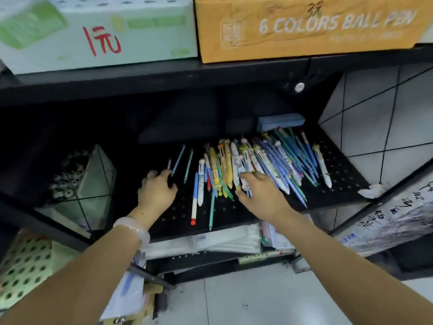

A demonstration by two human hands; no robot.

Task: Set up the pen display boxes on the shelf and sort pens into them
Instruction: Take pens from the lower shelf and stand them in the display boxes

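Your two forearms reach in from the near edge toward the black perforated shelf (339, 174). On your left hand (156, 191) the fingers curl down onto the shelf surface at the left end of the spread, their tips just beside a thin blue pen (178, 159); whether they pinch anything you cannot tell from this angle. A ring sits on one finger and a pale bangle (134, 228) circles that wrist. On your right hand (260, 191) the fingers are spread and fairly straight, laid on the middle of the pile of pens (269, 160), the fingertips touching white and yellow barrels, gripping nothing that shows.

Outward from the hands, the pens lie fanned across the shelf from centre to right, mostly blue and teal on the right, thicker multicolour ones in the middle. A blue-and-white pen with a red tip (194, 198) and a teal pen (212, 209) lie nearer you, apart from the heap. A flat blue box (280, 121) rests at the far right behind the pile.

On the shelf above stand a green-and-white carton (98, 34) on the left and an orange box (304, 26) printed "6 COLORS BALL PEN" on the right, touching side by side.
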